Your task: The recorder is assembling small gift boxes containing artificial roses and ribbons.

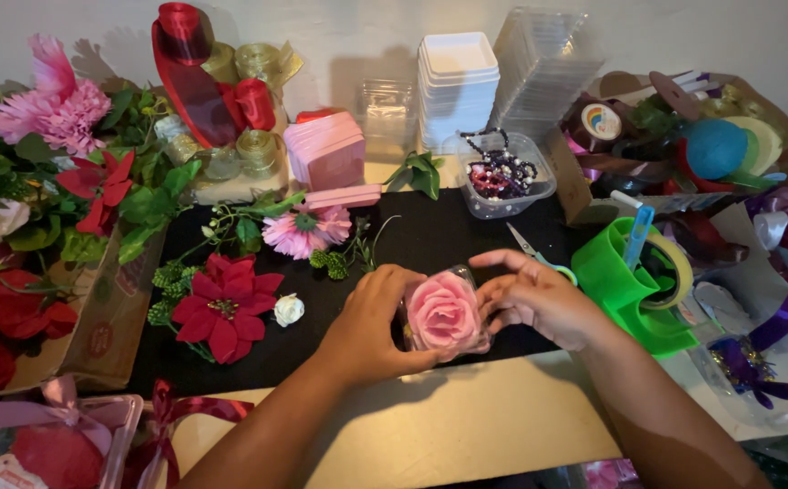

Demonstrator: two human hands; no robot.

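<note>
While both hands' fingers (502,292) clasp it, the pink rose (444,312) faces upward.

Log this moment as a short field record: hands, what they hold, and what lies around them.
left hand: grip closed on the left side of the clear box
right hand: fingers on the right side of the same box
clear box: holds a pink rose, sits on the black mat
left of hands: red poinsettia, small white flower
right of hands: scissors, green tape dispenser
behind: bead tub

Pale wall (339,36) behind tan table (466,426)
</note>
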